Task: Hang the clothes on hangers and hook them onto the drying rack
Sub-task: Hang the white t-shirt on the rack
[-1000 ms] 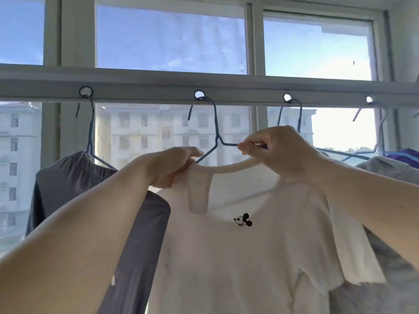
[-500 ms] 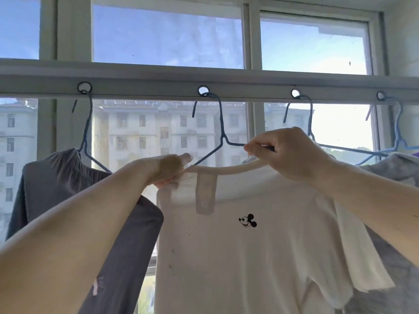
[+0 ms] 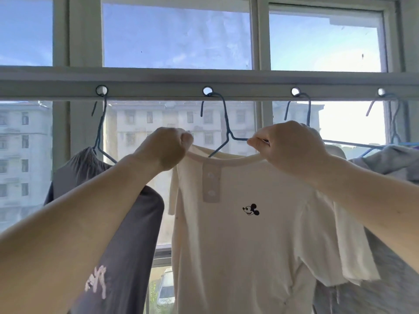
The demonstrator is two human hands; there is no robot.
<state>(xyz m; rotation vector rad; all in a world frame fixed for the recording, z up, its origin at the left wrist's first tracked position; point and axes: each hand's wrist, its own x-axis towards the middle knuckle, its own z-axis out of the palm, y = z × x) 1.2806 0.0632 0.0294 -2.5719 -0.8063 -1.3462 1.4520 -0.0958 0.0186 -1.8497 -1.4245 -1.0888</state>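
Observation:
A cream T-shirt [image 3: 244, 241] with a small cartoon mouse print and a buttoned placket hangs on a blue wire hanger [image 3: 223, 123]. The hanger's hook sits in a round hole of the grey drying rack bar [image 3: 158, 87]. My left hand [image 3: 169, 150] is a fist gripping the shirt's collar at its left shoulder. On the right side, my right hand [image 3: 288, 148] pinches the collar together with the hanger's arm.
A dark grey garment [image 3: 127, 223] hangs on a hanger from the hole to the left. A light grey garment [image 3: 385, 162] hangs at the right on further blue hangers. Behind the bar are window panes with buildings outside.
My left hand has risen and closed on the collar's left side, pulling it up and flat, so the buttoned placket now shows. My right hand holds as before.

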